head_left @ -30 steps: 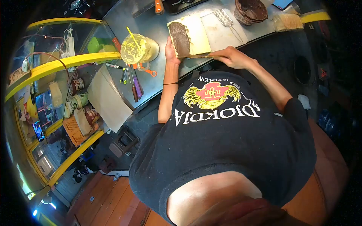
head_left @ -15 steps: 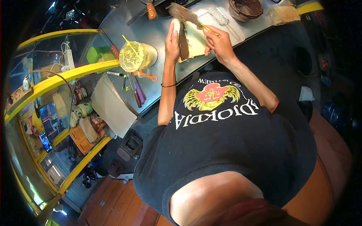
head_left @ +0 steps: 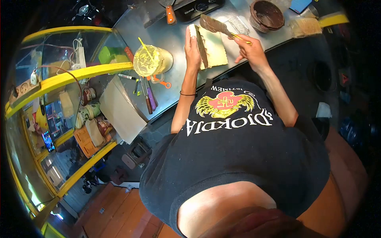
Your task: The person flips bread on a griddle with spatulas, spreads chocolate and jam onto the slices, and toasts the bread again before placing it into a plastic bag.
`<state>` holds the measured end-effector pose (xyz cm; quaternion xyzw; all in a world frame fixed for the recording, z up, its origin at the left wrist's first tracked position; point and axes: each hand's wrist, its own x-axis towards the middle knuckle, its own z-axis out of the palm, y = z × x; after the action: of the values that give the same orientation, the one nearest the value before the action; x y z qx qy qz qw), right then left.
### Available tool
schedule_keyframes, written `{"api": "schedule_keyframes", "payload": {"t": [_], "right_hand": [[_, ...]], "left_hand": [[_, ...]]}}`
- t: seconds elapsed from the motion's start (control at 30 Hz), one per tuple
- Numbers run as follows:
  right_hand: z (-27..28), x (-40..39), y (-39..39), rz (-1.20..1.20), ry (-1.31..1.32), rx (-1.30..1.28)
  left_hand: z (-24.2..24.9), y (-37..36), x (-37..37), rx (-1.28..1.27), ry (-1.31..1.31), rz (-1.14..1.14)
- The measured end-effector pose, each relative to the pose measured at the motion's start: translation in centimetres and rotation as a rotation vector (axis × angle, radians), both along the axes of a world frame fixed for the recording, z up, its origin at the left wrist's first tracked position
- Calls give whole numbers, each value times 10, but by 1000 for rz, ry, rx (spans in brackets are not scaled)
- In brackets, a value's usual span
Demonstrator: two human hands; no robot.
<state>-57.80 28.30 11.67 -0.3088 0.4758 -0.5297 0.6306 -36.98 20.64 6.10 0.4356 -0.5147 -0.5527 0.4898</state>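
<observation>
My left hand (head_left: 193,53) grips a bread loaf (head_left: 216,50) from its left side, fingers along the outer face. One part of the bread stands up on edge, its inner side coated with brown chocolate spread (head_left: 202,49); the other part lies pale and flat to the right. My right hand (head_left: 253,51) is closed around the yellow handle of a spatula (head_left: 216,25). Its broad blade is smeared brown and hovers over the far end of the bread. Whether the blade touches the bread is hard to tell.
A brown-coated bowl (head_left: 268,16) stands at the back right, near a grater (head_left: 239,25). To the left sits a tub of pale yellow spread (head_left: 152,61), with knives (head_left: 151,97) and an orange-handled tool beside it. A yellow-framed glass case (head_left: 79,71) borders the left side.
The camera view has shifted slightly, so most things appear farther right and lower. My right hand and the spatula have moved a little rightward relative to the bread.
</observation>
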Motion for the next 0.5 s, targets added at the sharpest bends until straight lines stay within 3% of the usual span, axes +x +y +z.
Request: {"api": "schedule_keyframes", "payload": {"t": [0.07, 0.13, 0.23, 0.33, 0.37, 0.43, 0.5], "right_hand": [[-11, -11, -5, 17, 239, -37], [-22, -17, -12, 99, 297, -101], [-42, -17, -36, 238, 493, -201], [-55, -12, -55, 208, 889, -523], [-60, -19, -50, 223, 890, -521], [-43, -29, -41, 566, 928, -615], [-28, -37, -23, 683, 865, -604]], "left_hand": [[-11, -1, 10, -13, 64, 53], [-24, 8, 31, 393, 655, -214], [-50, 17, 44, 575, 970, -201], [-57, 16, 45, 564, 988, -182], [-58, 15, 46, 564, 997, -170], [-62, 11, 49, 554, 1040, -236], [-59, 13, 50, 571, 1055, -192]]}}
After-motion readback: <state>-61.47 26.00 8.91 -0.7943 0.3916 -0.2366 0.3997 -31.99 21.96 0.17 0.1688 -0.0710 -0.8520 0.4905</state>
